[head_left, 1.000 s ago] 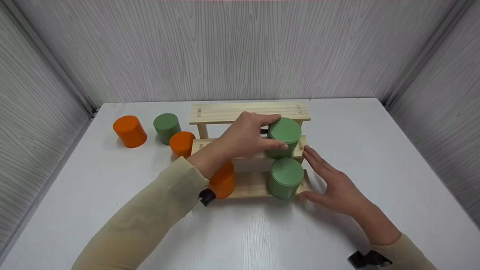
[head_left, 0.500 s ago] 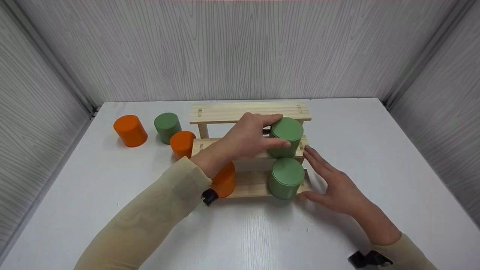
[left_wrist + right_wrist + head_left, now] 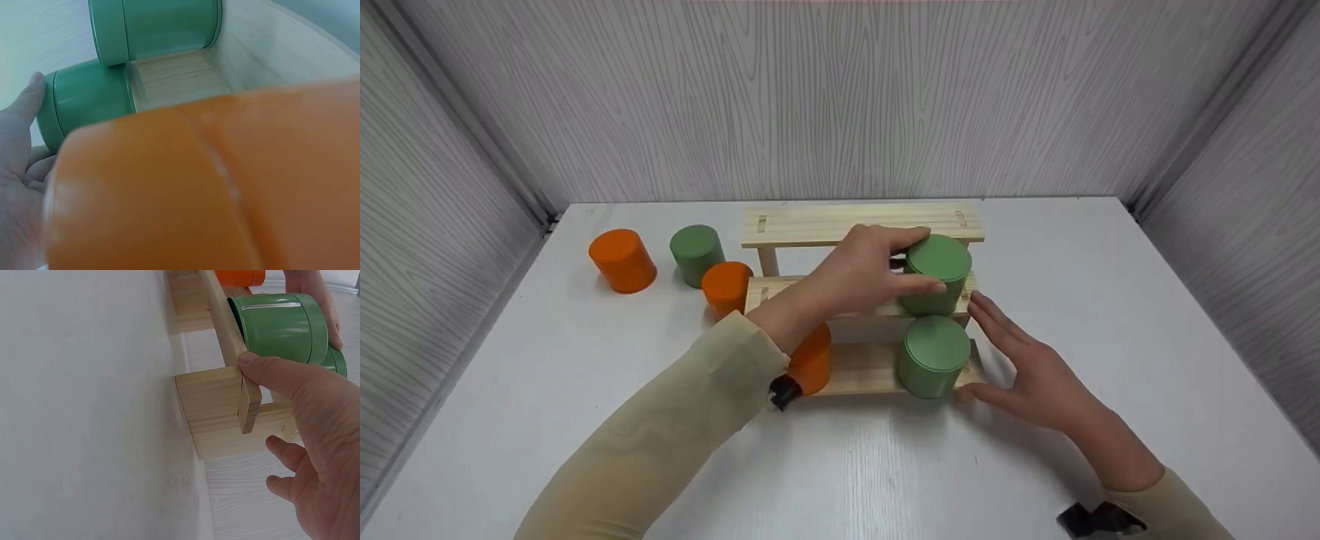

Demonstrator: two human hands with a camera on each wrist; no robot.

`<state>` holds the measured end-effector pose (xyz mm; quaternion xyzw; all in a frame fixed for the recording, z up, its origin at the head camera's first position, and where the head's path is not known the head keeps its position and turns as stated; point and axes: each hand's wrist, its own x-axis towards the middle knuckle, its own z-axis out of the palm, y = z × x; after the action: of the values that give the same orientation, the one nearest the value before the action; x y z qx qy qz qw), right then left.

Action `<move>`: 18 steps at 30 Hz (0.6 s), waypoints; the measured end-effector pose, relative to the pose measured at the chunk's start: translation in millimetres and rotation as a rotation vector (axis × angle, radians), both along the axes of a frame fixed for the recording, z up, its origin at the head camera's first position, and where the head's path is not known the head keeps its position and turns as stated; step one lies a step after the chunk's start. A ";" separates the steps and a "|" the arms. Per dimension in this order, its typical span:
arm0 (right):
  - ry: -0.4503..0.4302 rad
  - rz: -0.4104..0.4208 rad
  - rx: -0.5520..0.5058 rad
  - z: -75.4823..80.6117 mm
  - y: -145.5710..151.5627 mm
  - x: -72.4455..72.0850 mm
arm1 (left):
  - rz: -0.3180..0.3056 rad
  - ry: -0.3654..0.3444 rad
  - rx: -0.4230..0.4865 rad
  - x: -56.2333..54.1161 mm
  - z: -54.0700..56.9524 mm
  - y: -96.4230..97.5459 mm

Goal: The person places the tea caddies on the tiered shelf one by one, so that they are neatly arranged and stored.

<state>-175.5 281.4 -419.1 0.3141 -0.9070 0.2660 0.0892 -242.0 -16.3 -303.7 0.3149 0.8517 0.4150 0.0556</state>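
My left hand [image 3: 862,270] grips a green lidded canister [image 3: 939,259] at the right end of the middle shelf of a three-step wooden rack [image 3: 862,225]. The thumb and a finger lie on either side of its lid. Directly below, a second green canister [image 3: 934,360] stands on the bottom shelf. An orange canister [image 3: 814,360] on that shelf is partly hidden by my left wrist and fills much of the left wrist view. Fingers straight, my right hand [image 3: 1035,379] rests at the rack's right end; in the right wrist view its thumb [image 3: 264,368] touches the bottom shelf's edge.
Left of the rack, an orange canister [image 3: 622,261] and a green canister [image 3: 697,255] stand on the white table [image 3: 840,472]. Another orange canister [image 3: 727,287] is close against the rack's left side. Grey wood-grain panels [image 3: 840,97] enclose the table behind and at both sides.
My left hand and the green canister it grips have shifted slightly to the right along the middle shelf. The right hand has stayed at the rack's end.
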 end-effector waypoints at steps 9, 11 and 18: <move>0.030 0.007 0.007 -0.9 -0.1 -0.6 | 0.000 -0.010 -0.026 2.1 3.2 -4.0; 0.033 0.005 0.006 -0.9 0.1 -0.8 | 0.002 -0.003 -0.029 2.9 5.4 -6.6; 0.028 0.004 0.005 -1.2 0.2 -0.9 | 0.026 0.042 -0.047 9.0 20.2 -24.5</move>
<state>-176.4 281.6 -420.3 0.3197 -0.9057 0.2595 0.1007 -232.9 -40.8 -283.5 0.3111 0.8662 0.3890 0.0395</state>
